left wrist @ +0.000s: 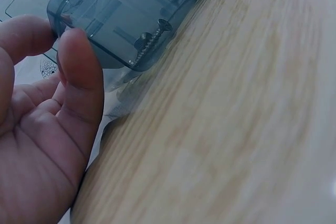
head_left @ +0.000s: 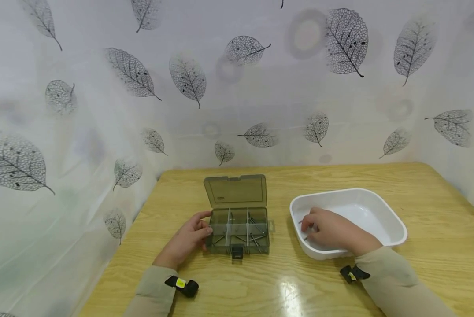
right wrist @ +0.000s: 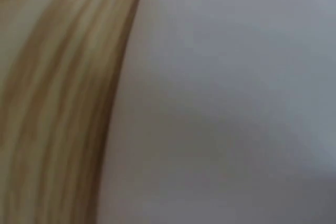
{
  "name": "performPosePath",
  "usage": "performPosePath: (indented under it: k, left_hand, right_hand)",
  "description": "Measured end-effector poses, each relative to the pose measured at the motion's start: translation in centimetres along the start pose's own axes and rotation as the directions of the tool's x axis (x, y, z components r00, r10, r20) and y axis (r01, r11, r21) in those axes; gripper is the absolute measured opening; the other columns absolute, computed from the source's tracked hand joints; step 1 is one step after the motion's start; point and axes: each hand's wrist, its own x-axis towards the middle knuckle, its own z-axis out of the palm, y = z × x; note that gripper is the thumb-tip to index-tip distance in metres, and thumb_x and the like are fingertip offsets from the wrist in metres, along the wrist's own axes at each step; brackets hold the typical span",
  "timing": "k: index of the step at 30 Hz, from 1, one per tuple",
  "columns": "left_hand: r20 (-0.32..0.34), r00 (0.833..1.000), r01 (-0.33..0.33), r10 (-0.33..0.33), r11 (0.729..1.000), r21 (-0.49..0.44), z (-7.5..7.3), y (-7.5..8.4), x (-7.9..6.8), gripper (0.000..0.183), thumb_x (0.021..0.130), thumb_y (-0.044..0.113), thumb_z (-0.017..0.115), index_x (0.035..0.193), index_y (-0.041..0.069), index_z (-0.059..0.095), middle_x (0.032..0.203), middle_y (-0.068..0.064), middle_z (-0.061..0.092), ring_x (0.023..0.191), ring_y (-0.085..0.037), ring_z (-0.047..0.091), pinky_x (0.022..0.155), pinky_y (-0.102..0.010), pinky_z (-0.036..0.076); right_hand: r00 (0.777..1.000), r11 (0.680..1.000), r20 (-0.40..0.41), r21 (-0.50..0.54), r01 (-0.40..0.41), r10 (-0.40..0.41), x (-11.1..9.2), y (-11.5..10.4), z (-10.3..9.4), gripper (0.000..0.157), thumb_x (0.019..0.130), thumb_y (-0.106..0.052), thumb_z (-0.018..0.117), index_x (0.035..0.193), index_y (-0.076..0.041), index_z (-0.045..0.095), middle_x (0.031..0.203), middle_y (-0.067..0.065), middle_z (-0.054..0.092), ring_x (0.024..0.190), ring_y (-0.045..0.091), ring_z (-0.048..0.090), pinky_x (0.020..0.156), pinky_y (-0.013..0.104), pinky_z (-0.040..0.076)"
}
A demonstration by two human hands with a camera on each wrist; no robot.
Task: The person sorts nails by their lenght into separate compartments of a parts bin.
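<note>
A smoky see-through compartment box stands on the table with its lid raised at the back. Screws lie in several of its compartments; in the left wrist view a screw shows through the wall. My left hand pinches the box's left side between thumb and fingers. Inside a white tray, at its left end, my right hand reaches down with bent fingers. Small thin pieces show beside its fingertips; whether it holds one is unclear. The right wrist view shows just the blurred tray wall and wood.
The wooden table carries the box at left of middle and the tray to its right, with a gap between them. A leaf-printed curtain hangs behind and along the sides.
</note>
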Motion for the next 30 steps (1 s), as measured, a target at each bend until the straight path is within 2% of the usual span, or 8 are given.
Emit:
performPosePath:
  k: [10, 23, 30]
  left_hand:
    - [0.017, 1.000, -0.014, 0.014, 1.000, 0.013, -0.04, 0.11, 0.14, 0.058, 0.104, 0.013, 0.057, 0.156, 0.009, 0.031, 0.104, -0.012, 0.052, 0.073, -0.020, 0.052, 0.065, -0.036, 0.056]
    - [0.005, 1.000, 0.006, -0.006, 1.000, 0.013, 0.03, -0.02, 0.05, 0.057, 0.105, 0.013, 0.057, 0.156, 0.012, 0.033, 0.106, -0.012, 0.051, 0.075, -0.022, 0.050, 0.064, -0.037, 0.055]
    - [0.011, 1.000, -0.004, 0.004, 1.000, 0.013, 0.05, -0.02, 0.08, 0.057, 0.105, 0.013, 0.056, 0.156, 0.011, 0.032, 0.106, -0.012, 0.051, 0.075, -0.021, 0.049, 0.064, -0.037, 0.055]
  right_hand:
    - [1.000, 1.000, 0.030, 0.015, 0.004, -0.004, -0.16, -0.12, -0.07, 0.021, 0.083, -0.009, 0.077, 0.085, -0.027, 0.067, 0.086, -0.006, 0.052, 0.074, 0.010, 0.049, 0.070, 0.031, 0.044]
    - [0.999, 1.000, 0.040, -0.008, 0.011, -0.011, -0.24, 0.00, 0.11, 0.023, 0.084, -0.007, 0.068, 0.079, -0.028, 0.064, 0.083, -0.010, 0.051, 0.071, 0.007, 0.048, 0.067, 0.028, 0.044]
    - [0.999, 1.000, -0.029, -0.005, 0.031, -0.031, -0.13, -0.38, -0.30, 0.018, 0.088, -0.003, 0.064, 0.083, -0.021, 0.064, 0.081, -0.012, 0.058, 0.073, 0.006, 0.051, 0.069, 0.029, 0.046]
